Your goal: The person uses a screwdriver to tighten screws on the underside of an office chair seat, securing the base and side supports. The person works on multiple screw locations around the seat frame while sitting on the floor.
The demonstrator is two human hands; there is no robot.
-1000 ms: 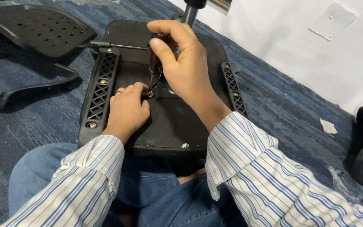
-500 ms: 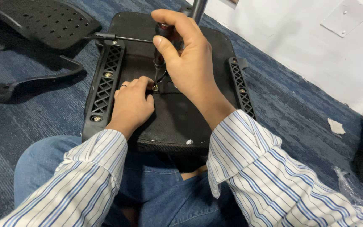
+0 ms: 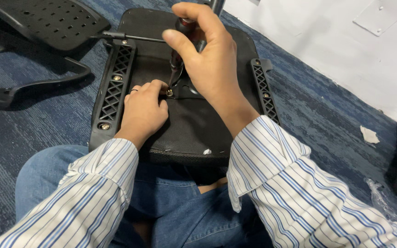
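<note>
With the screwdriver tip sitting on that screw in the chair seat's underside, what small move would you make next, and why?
Probably turn the screwdriver in place with the right hand. Its tip seems to sit on the brass-coloured screw, and the left hand pinches right beside that screw, steadying it on the upturned seat base. How far the screw is seated cannot be told.

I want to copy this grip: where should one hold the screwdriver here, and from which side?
Hold the screwdriver by its thick dark handle, coming from above. It stands nearly upright with its tip on the screw in the chair seat underside, so the right hand wraps the top while the left hand rests beside the tip.
</note>
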